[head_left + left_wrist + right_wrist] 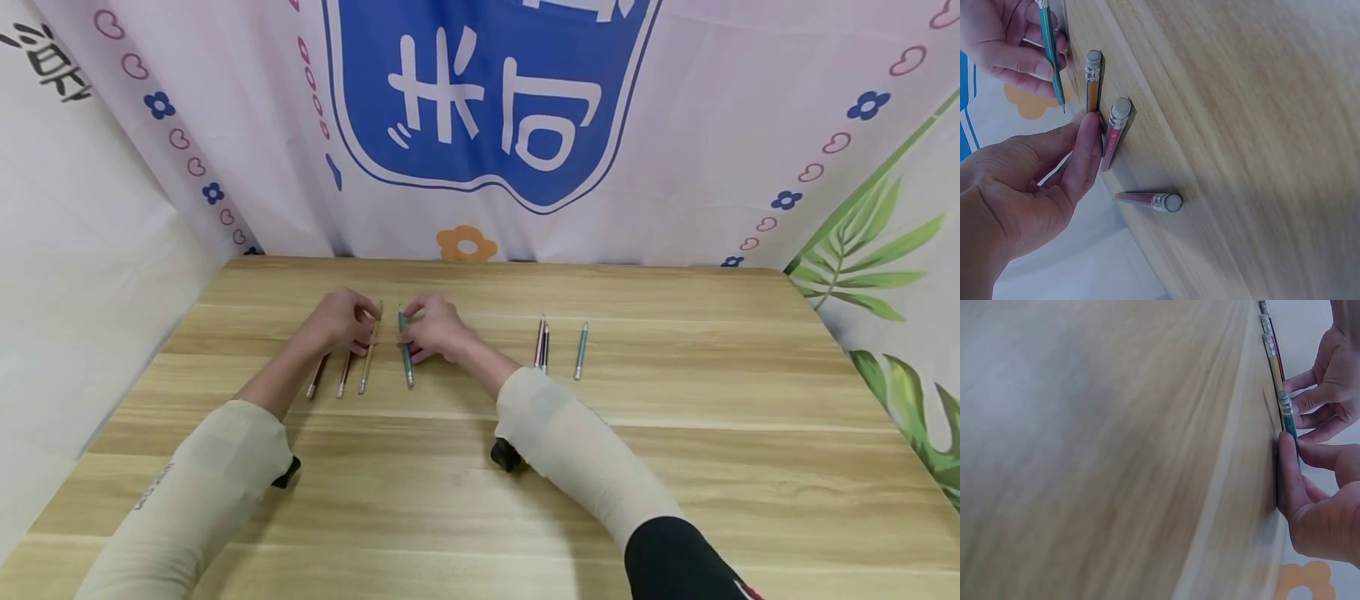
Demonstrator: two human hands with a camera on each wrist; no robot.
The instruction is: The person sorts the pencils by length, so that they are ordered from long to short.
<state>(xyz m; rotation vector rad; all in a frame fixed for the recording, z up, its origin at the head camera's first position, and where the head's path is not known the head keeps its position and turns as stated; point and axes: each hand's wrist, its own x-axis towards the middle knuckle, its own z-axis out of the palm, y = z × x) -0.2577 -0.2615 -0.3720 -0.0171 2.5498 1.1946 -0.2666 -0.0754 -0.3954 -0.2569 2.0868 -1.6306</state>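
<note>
My left hand [345, 321] pinches a yellow pencil [365, 379] between thumb and fingers near the table's far left. In the left wrist view the eraser end of that yellow pencil [1092, 81] points toward the camera. Beside it, partly under the hand, lie a red pencil [343, 379] and a darker red pencil [317, 379]. Just right of the yellow one, my right hand [435, 327] pinches a teal pencil [407, 362]. In the left wrist view the teal pencil [1050, 47] looks tilted, and its tip shows below the fingers.
Right of the hands, a pink pencil [539, 343] and a dark pencil [546, 354] lie close together, with a green pencil [581, 354] slightly apart. The wooden table [420, 508] ends at a printed curtain [247, 125] behind.
</note>
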